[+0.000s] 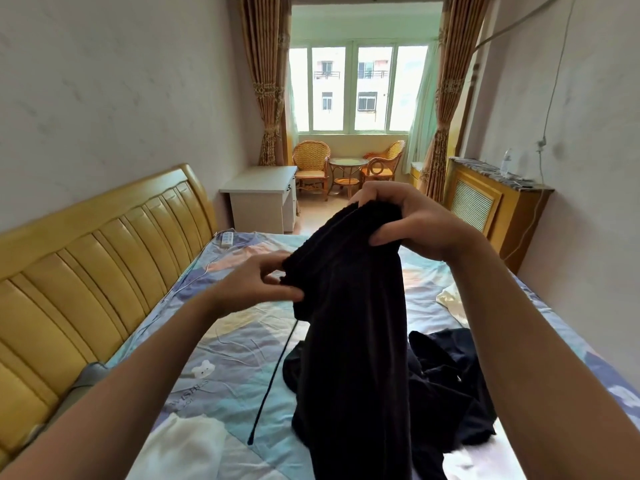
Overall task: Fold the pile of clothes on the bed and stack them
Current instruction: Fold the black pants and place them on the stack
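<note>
I hold a black ribbed garment (356, 323) up above the bed (239, 344). My right hand (412, 220) grips its top edge, fingers curled over the cloth. Lower and to the left, my left hand (258, 282) pinches the same edge. A thin black drawstring (273, 379) dangles from the garment down to the sheet. The rest of the garment hangs to the bed, partly covering another dark piece of clothing (450, 382) crumpled on the right. A white garment (183, 445) lies at the near left, and a pale cream one (453, 301) at the right edge.
A yellow padded headboard (86, 271) runs along the left. A white remote (227, 239) with a cable lies at the bed's far corner. Beyond stand a white cabinet (263, 199), wicker chairs (310, 164) with a small table, and a radiator cover (491, 206) on the right.
</note>
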